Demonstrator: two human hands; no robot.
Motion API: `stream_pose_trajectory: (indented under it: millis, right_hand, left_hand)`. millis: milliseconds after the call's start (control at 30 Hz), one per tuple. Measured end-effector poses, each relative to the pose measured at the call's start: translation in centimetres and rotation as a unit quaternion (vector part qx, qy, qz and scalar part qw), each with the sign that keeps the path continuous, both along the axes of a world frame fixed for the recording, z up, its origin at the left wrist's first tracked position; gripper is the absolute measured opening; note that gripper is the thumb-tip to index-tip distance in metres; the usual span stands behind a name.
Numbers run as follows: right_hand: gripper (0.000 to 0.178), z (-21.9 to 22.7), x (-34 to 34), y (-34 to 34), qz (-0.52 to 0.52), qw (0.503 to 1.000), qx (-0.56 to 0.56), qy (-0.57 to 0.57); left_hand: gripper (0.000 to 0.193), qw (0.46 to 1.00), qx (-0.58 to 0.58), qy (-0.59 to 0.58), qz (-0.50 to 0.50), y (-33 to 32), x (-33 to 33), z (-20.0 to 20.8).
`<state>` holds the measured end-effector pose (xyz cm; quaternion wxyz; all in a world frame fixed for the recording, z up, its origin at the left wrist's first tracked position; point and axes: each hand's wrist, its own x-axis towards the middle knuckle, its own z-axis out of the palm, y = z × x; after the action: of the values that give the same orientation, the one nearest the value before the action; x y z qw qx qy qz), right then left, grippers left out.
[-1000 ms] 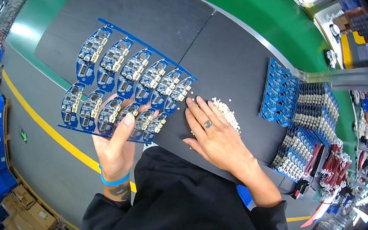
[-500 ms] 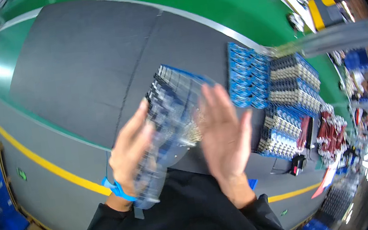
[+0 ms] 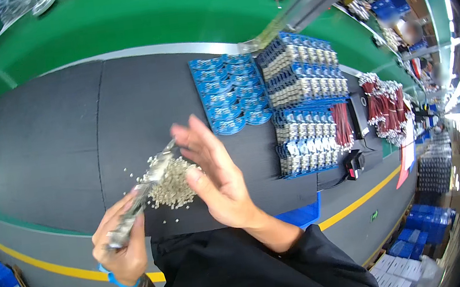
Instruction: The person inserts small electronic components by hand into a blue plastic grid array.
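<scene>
Right now, from where I stand, the left hand point(image 3: 122, 247) grips the lower end of a circuit-board panel point(image 3: 130, 217), tipped up nearly edge-on and blurred. Near the panel's far end, the right hand point(image 3: 222, 185) is spread wide, thumb apart from the fingers; whether it touches the panel, I can't tell. Between the two hands, a pile of small pale connectors point(image 3: 176, 185) lies on the dark desk point(image 3: 142, 102). Beyond the right hand sits a blue panel point(image 3: 230, 95), with stacked boards point(image 3: 305, 79) further right.
</scene>
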<state>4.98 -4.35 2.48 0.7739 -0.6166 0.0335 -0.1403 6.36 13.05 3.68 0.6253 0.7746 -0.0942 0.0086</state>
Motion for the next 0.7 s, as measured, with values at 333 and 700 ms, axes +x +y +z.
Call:
stream_pose_trajectory:
  millis: [333, 700]
  right_hand:
    - [0.005, 4.1, -9.8, -10.6, 0.088, 0.957, -0.205, 0.184]
    - [0.009, -0.4, -18.8, -13.9, -0.396, 0.894, 0.157, 0.139]
  left_hand:
    - [0.041, 0.857, -0.111, 0.242, -0.442, -3.8, 0.6, -0.5]
    - [0.03, 0.883, -0.135, 0.135, -0.429, -5.3, 1.3, -2.2]
